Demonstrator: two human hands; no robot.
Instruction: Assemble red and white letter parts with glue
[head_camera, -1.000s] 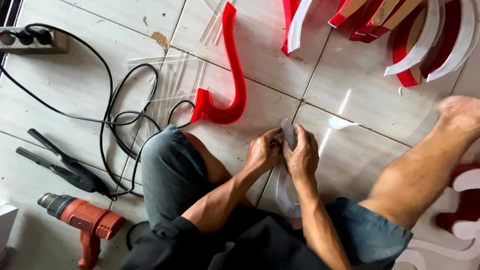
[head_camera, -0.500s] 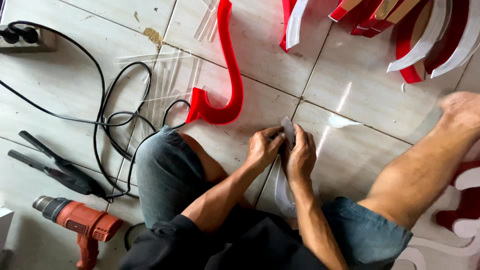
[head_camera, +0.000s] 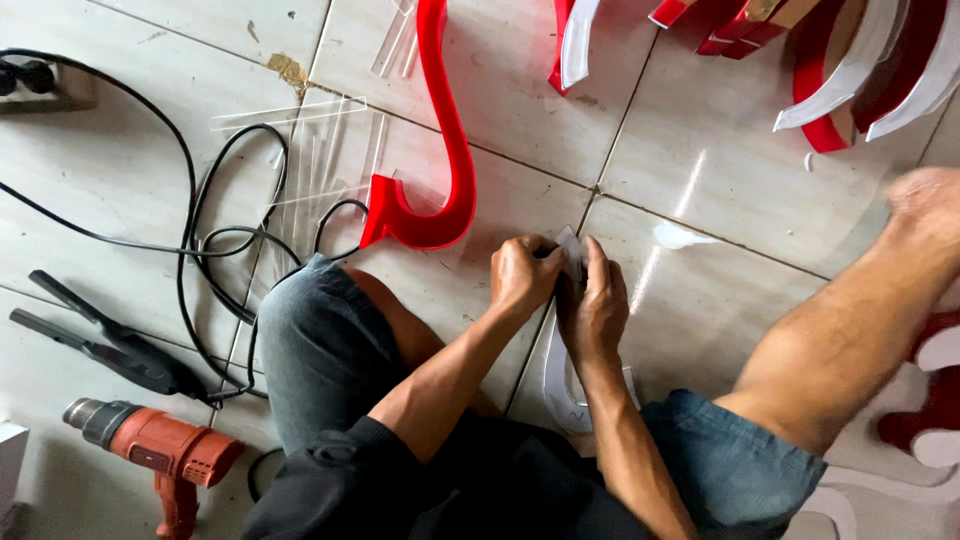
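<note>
Head view, looking down at a tiled floor (head_camera: 700, 180) from a seated position. Left hand (head_camera: 522, 275) and right hand (head_camera: 592, 305) close together at centre, both pinched narrow on the upper end of a curved clear plastic strip (head_camera: 560, 385). Strip running down between the forearms toward the lap, its lower end curling near the right knee. Just far-left of the hands, a red hook-shaped sign letter (head_camera: 440, 170) lying on the tiles, well clear of the fingers. Clear plastic offcuts (head_camera: 300, 150) scattered left of it, crossed by a looping black cable (head_camera: 200, 250). Near left: black pliers (head_camera: 100, 345) and an orange heat gun (head_camera: 160, 455) flat on the floor. Power strip (head_camera: 45, 85) at far left with plugs seated in it, the only holder of anything here. Far right: a stack of red and white sign letters (head_camera: 830, 70). Bare right leg (head_camera: 850, 330) stretched toward them.
</note>
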